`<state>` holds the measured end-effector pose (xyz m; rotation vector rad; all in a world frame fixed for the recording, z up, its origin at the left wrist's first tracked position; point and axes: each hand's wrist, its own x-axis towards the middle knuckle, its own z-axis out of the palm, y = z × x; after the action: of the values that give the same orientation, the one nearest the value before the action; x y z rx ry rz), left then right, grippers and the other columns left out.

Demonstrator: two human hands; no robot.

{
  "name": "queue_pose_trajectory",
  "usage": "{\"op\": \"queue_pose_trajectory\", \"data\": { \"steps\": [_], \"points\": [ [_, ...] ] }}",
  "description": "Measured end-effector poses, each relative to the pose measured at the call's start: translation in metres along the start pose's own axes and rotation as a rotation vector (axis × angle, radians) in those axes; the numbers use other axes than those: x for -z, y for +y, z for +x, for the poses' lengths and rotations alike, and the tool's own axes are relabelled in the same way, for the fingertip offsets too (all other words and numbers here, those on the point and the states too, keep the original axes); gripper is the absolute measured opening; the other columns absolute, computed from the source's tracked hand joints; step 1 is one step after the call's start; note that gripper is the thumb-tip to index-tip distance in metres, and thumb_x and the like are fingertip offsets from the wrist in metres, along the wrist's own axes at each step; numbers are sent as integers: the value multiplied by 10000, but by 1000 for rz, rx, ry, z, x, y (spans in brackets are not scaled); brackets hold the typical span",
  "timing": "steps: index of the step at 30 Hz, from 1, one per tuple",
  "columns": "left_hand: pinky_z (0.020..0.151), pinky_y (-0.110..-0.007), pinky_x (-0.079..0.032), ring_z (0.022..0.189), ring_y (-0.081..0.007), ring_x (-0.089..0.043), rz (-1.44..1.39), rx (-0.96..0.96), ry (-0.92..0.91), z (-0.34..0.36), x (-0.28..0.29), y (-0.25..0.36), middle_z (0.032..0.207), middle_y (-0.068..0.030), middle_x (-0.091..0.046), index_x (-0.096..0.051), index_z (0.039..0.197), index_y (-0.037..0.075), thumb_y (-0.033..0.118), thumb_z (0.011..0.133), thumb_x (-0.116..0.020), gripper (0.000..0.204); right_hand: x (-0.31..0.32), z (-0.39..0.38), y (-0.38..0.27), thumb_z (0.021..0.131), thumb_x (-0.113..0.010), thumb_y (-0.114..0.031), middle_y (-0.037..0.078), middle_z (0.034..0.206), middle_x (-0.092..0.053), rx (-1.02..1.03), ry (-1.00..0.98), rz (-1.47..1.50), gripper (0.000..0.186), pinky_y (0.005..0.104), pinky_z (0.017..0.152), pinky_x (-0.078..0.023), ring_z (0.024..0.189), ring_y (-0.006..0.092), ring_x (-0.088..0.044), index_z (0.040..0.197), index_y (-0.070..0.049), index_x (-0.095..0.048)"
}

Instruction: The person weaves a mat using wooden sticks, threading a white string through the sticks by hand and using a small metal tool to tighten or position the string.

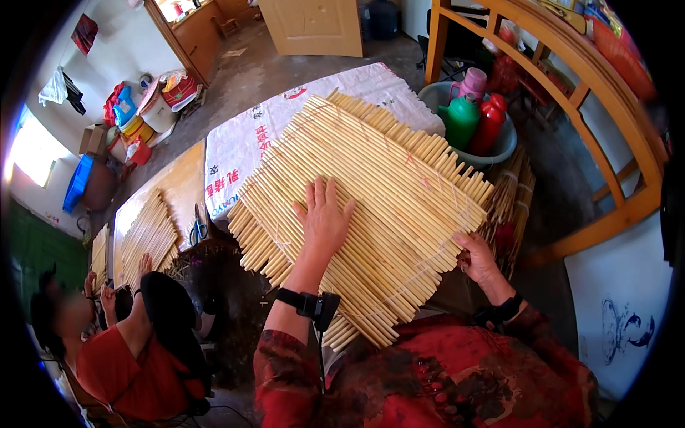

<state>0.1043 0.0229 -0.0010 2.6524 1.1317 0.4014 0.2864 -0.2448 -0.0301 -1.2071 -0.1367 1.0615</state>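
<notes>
Grey-floored room, 1 stick mat (pixel 357 178) under 2 hands

A grey floor (pixel 246 75) runs back to a pale wooden door (pixel 310 28), and on the table before us we see a white printed sheet (pixel 385 80). The mat, made of slender straw-coloured sticks, lies aslant over that sheet and reaches past its near edge toward the wearer's red patterned top (pixel 457 378). Rows of stick ends jut out at its lower left and upper right.

We find the left hand (pixel 325 217) spread flat on the mat, left of its middle, fingers straight and a little parted, grasping nothing. The right hand (pixel 478 258) is at the mat's right-hand edge, fingers bent in and touching it; we cannot tell whether they grip stick ends or thread.

Just beyond that edge we see bundled sticks (pixel 508 203), and above them a blue-grey basin (pixel 430 100) with 3 vessels: a pink one (pixel 471 82), a green one (pixel 460 118) and a red one (pixel 489 123). To our left lie blue-handled scissors (pixel 198 230) and another stick mat (pixel 146 232), near a seated co-worker (pixel 132 371) in orange-red.
</notes>
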Motion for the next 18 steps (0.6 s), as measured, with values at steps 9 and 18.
{"op": "queue_pose_trajectory", "data": {
  "steps": [9,18],
  "points": [
    [1109,-583,-81,1424,-358,-125,-9,73,-197,13,5,0,1518,-176,-228,-335,1427,39,498,910,-473,705,1,0,-3,816,-691,-312,-15,654,-561,-37,21,-80,328,190,358,-293,423,43,-421,930,-18,-600],
    [1099,-610,-77,1422,-385,-103,46,34,-256,-3,15,8,1522,-196,-197,-355,1415,36,499,889,-523,720,7,3,-3,823,-692,-322,-22,665,-567,-96,-49,-55,332,184,364,-264,430,27,-406,941,-25,-605]
  ]
}}
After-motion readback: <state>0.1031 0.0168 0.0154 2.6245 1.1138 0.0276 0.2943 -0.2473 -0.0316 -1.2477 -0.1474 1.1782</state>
